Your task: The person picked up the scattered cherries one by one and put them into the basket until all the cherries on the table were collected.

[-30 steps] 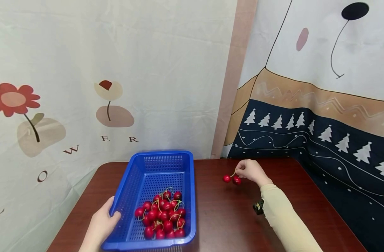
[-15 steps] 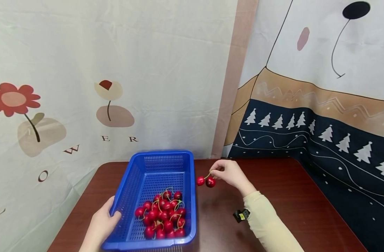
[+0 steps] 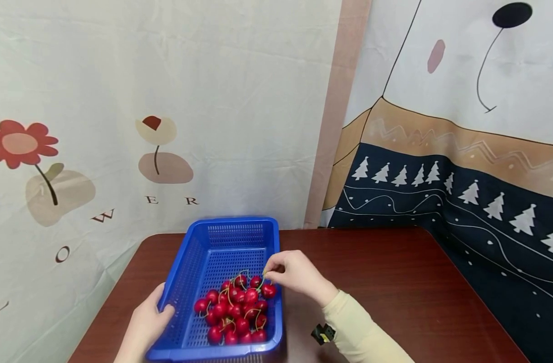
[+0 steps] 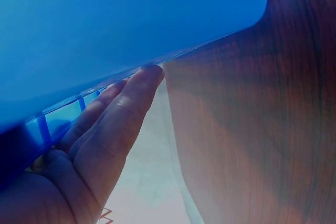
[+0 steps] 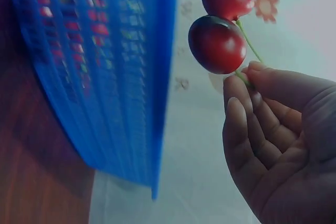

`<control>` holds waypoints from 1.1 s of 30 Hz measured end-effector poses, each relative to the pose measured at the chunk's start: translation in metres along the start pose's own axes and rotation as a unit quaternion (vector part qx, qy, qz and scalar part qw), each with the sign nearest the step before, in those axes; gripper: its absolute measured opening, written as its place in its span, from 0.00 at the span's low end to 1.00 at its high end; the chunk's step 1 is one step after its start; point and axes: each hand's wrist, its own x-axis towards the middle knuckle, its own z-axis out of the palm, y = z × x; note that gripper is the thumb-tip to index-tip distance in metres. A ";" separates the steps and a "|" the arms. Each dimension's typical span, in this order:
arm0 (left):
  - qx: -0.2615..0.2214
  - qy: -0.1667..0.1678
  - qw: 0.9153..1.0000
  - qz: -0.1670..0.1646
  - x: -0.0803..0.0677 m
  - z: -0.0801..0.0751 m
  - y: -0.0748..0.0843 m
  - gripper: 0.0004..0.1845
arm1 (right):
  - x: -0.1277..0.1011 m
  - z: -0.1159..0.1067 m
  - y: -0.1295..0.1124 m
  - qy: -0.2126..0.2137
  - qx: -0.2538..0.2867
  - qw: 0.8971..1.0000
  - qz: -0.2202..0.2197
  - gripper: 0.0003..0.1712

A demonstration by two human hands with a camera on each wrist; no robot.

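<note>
A blue plastic basket (image 3: 197,226) with perforated walls holds a heap of red cherries (image 3: 233,312) with green stems, at its near end. My left hand (image 3: 146,320) grips the basket's left rim, thumb over the inside and fingers along the outer wall. In the left wrist view those fingers (image 4: 113,129) lie under the blue rim. Over the right side of the basket, my right hand (image 3: 296,275) pinches the stems of a pair of cherries (image 5: 218,45) between thumb and fingertips. The pair hangs just above the rim in the right wrist view, and one of them overlaps the heap in the head view.
The basket stands on a dark reddish-brown table (image 3: 372,282), left of its middle. Behind it hangs a pale printed cloth (image 3: 240,126) with flowers and letters. A cloth with a dark tree pattern (image 3: 394,191) hangs at the right, beside the table edge.
My right hand has carried the pair of cherries leftward and nearer, from above the table on the right to the basket's right side. My left hand and the basket have stayed put.
</note>
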 end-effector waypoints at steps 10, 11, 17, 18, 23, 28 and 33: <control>0.000 -0.003 1.000 -0.005 0.000 0.000 0.001 0.32 | -0.005 0.031 -0.013 -0.082 -0.191 0.972 -0.110 0.03; -0.001 -0.003 1.000 -0.004 0.000 0.000 0.001 0.32 | -0.006 0.032 -0.014 -0.087 -0.203 0.968 -0.118 0.03; -0.001 -0.003 1.000 -0.002 0.001 0.000 0.000 0.32 | -0.011 0.038 -0.014 -0.100 -0.243 0.953 -0.152 0.03; 0.000 -0.002 1.000 -0.001 0.001 0.000 0.000 0.32 | -0.011 0.039 -0.013 -0.100 -0.245 0.952 -0.153 0.04; -0.001 -0.004 1.000 -0.005 0.002 0.001 0.000 0.32 | -0.014 0.039 -0.008 -0.088 -0.231 0.956 -0.155 0.07; -0.005 -0.005 1.000 -0.009 0.001 0.001 -0.001 0.32 | -0.018 0.033 -0.001 -0.080 -0.194 0.967 -0.147 0.09; 0.011 0.004 1.000 0.003 0.001 0.000 -0.004 0.32 | -0.028 0.017 0.002 -0.057 -0.139 0.982 -0.111 0.10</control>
